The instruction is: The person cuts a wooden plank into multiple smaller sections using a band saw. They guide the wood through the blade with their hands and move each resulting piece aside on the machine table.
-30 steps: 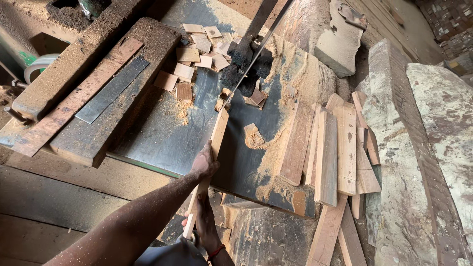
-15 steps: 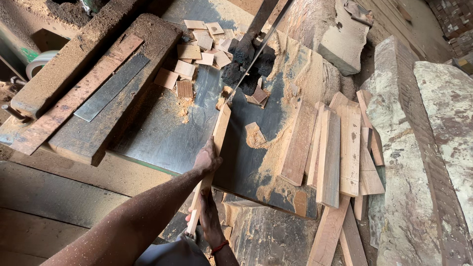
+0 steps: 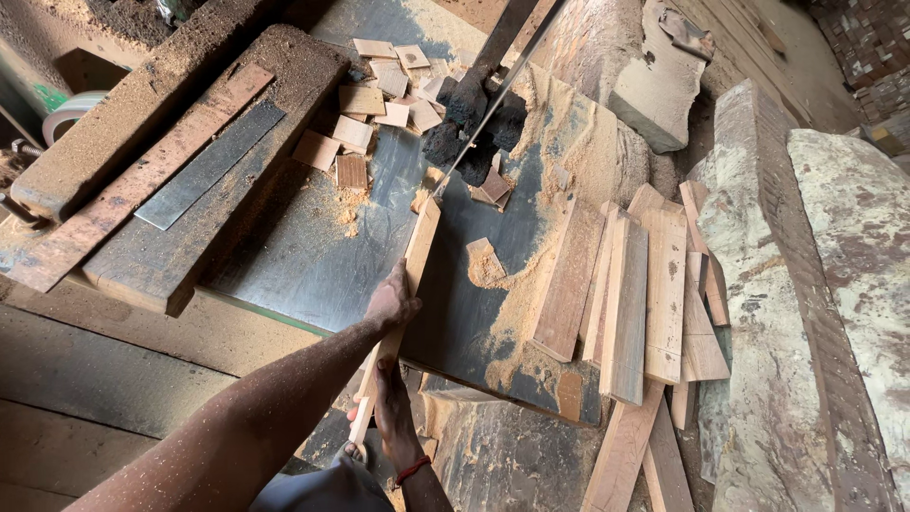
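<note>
Fingers (image 3: 403,296) of both hands grip the wood strip (image 3: 414,258) — its far end at the saw blade (image 3: 483,118)

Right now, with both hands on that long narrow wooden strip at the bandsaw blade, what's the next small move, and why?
Probably a short, straight push of the long narrow wooden strip toward the thin bandsaw blade. Its far end sits right at the blade, the left hand presses on its middle, the right hand grips the near end off the dark metal saw table. Keeping fingers back looks wise.
</note>
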